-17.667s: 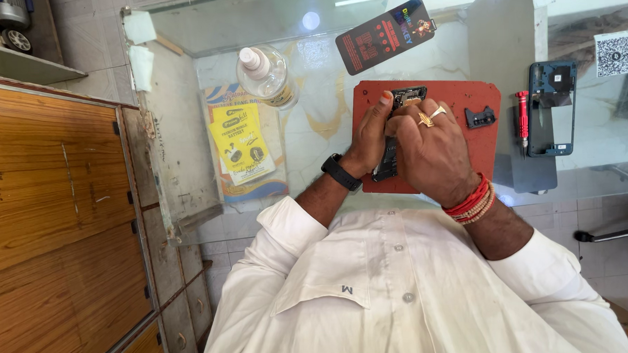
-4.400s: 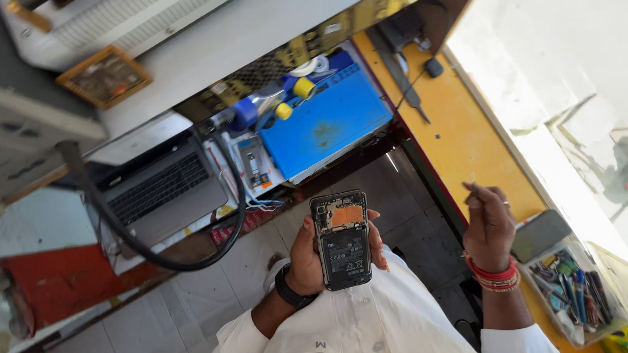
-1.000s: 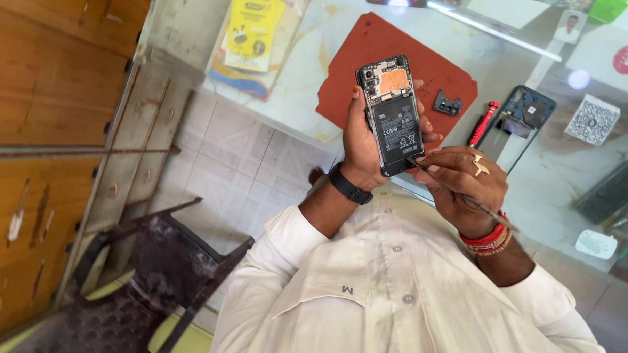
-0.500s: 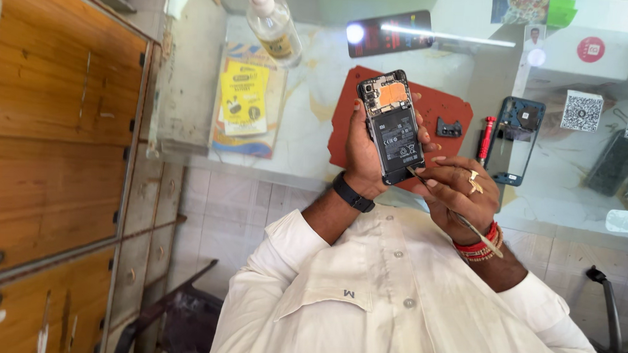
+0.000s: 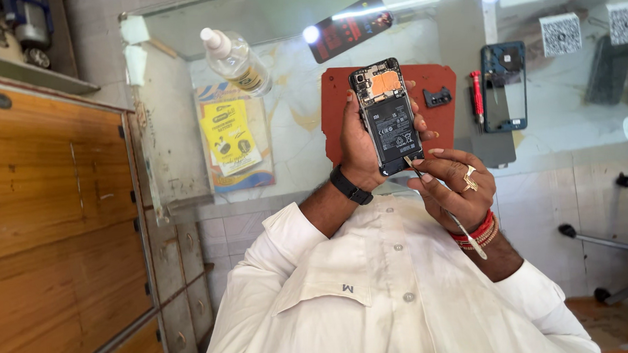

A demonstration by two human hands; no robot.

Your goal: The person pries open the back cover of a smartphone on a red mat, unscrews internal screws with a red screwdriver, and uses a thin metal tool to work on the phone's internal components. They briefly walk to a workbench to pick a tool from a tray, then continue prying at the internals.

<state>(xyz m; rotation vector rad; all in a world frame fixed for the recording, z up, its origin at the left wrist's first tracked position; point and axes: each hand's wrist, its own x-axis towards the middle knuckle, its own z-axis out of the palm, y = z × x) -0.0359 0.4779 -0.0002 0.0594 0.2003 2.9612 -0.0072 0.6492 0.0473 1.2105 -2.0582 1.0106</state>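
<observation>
My left hand (image 5: pixel 360 149), with a black watch on its wrist, holds an opened black phone (image 5: pixel 392 120) upright above the counter. The phone's back is off, and its battery and orange-taped board show. My right hand (image 5: pixel 460 185), with rings and red bangles, pinches a thin metal pick (image 5: pixel 466 232). The pick's tip touches the phone's lower right corner. Behind the phone a red work mat (image 5: pixel 439 76) lies on the glass counter.
On the mat sits a small black part (image 5: pixel 438 97), and beside it lie a red screwdriver (image 5: pixel 478 92) and a blue phone frame (image 5: pixel 505 86). A clear bottle (image 5: pixel 234 59), a yellow leaflet (image 5: pixel 232 135) and a dark phone (image 5: pixel 350 28) lie further left. A wooden cabinet (image 5: pixel 49 188) stands at left.
The view has swung back over the counter. My left hand keeps the opened phone raised, and my right hand has brought the pick to the phone's lower corner.
</observation>
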